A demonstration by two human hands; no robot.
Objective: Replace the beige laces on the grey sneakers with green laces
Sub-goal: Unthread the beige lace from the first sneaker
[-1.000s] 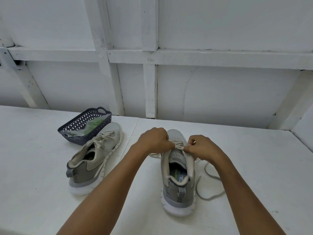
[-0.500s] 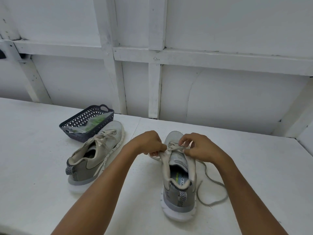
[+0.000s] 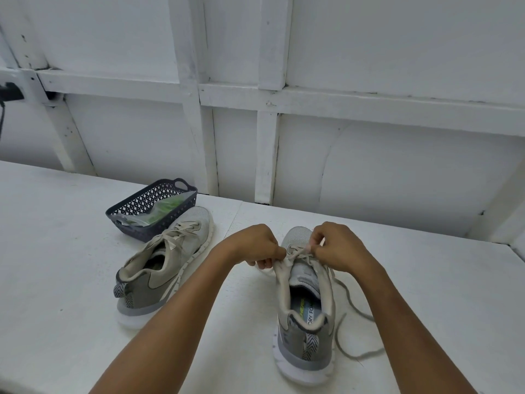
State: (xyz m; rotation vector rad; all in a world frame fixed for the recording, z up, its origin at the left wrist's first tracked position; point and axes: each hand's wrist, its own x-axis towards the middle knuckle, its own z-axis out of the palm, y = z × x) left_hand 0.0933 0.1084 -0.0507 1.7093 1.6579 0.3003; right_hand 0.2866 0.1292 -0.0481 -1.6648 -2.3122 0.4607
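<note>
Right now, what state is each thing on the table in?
Right sneaker: upright, partly unlaced.
Beige lace: loosened, one end trailing on the table.
Left sneaker: laced and tied, untouched.
Basket: holds bagged green laces.
Left hand: grips the beige lace.
Right hand: pinches the beige lace.

The right sneaker (image 3: 305,322), grey, stands upright on the bench (image 3: 56,251), heel nearest, its beige lace (image 3: 297,251) loosened with 1 end trailing alongside. The left sneaker (image 3: 164,268) is fully laced. Behind it, the green laces (image 3: 167,207) lie bagged in a basket (image 3: 147,233).
</note>
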